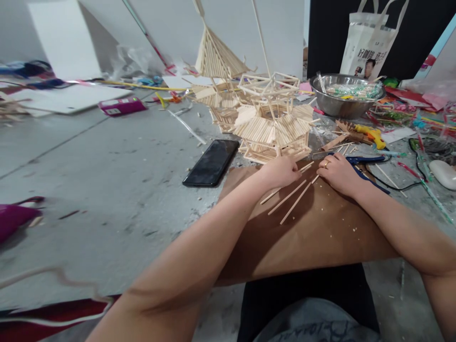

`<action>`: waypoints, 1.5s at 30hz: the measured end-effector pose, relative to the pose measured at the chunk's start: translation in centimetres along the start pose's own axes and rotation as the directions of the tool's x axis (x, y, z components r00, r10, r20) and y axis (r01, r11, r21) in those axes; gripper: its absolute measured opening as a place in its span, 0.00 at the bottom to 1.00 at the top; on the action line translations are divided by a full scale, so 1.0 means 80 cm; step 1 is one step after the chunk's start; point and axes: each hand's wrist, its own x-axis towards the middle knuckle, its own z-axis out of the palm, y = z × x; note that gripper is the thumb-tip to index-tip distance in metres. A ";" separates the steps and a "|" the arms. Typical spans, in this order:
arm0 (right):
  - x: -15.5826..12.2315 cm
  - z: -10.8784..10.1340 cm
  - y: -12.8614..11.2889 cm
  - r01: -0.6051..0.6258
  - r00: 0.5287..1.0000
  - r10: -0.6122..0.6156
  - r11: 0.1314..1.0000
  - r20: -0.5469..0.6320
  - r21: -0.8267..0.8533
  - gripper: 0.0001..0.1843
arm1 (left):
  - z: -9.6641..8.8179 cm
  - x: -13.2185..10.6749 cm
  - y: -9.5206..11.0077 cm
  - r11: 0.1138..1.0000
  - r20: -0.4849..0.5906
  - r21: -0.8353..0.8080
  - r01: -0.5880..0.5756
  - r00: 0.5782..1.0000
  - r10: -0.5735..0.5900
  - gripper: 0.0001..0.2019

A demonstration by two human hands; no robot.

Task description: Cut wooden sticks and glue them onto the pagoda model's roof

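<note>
My left hand is closed with fingertips pinching a thin wooden stick above the brown board. My right hand has bent fingers at the end of another stick; its fingertips are partly hidden. Beside and partly behind that hand lies a blue-handled tool, which looks like pliers. More loose sticks rest between the two hands. Just beyond them stands a stick-built model with a sloped roof and an open frame on top. Behind it rises a second stick model with a pointed roof.
A black phone lies left of the board. To the right are a yellow glue gun, a white oval object and scattered straws. A metal bowl and a white bag stand behind. A purple packet lies far left.
</note>
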 end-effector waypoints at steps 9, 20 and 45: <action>0.002 0.004 -0.004 -0.014 0.999 0.012 0.999 -0.038 -0.051 0.11 | -0.006 -0.004 -0.002 0.965 0.143 0.263 0.016 0.988 -0.055 0.19; 0.006 0.011 -0.002 0.042 0.992 -0.050 0.996 -0.112 -0.076 0.10 | -0.009 0.000 -0.003 0.981 0.102 0.191 0.010 0.994 -0.030 0.21; -0.014 -0.030 -0.005 0.069 0.639 0.643 0.498 -0.422 0.864 0.06 | 0.008 0.004 0.008 0.658 0.029 -0.753 -0.011 0.998 0.049 0.10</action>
